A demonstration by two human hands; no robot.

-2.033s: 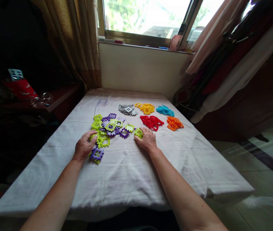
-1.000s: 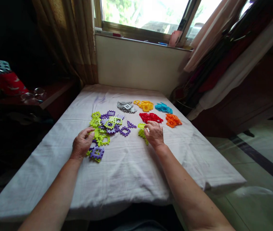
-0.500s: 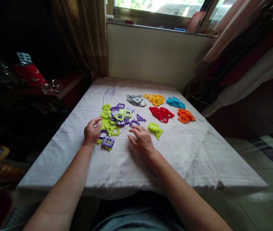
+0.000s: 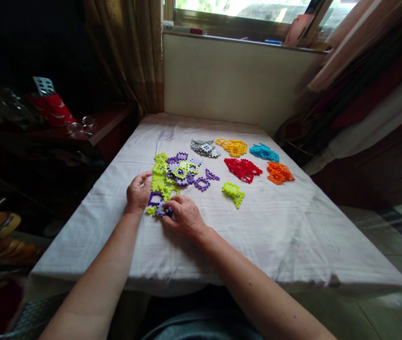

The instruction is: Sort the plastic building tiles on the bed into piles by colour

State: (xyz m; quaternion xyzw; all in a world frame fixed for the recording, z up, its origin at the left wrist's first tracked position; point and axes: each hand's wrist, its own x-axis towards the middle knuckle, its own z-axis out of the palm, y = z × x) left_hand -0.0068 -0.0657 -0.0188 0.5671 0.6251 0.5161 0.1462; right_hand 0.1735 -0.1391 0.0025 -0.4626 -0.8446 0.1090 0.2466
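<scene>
A mixed pile of flat plastic interlocking building pieces lies on the cloth, lime-green (image 4: 159, 182) and purple (image 4: 183, 178). My left hand (image 4: 139, 193) rests on its side at the pile's left edge, fingers loosely bent, with nothing seen in it. At the pile's near end my right hand (image 4: 185, 217) has its thumb and fingers around a light-purple square piece (image 4: 160, 208), partly covering it. Two loose purple frames, a square one (image 4: 202, 183) and a triangular one (image 4: 212, 175), lie right of the pile. Farther right is a small lime-green group (image 4: 232, 192).
Sorted heaps of grey (image 4: 205, 148), yellow (image 4: 234, 147), blue (image 4: 264, 152), red (image 4: 243, 169) and orange (image 4: 280, 173) pieces sit farther back on the cloth-covered table (image 4: 257, 236). Glasses (image 4: 80, 125) and a red container (image 4: 53, 109) stand on a dark side cabinet. Clothes hang at right.
My right hand has moved left, from beside the loose purple pieces to the pile's near end, and has closed on a light-purple piece. My left hand stays at the pile's edge.
</scene>
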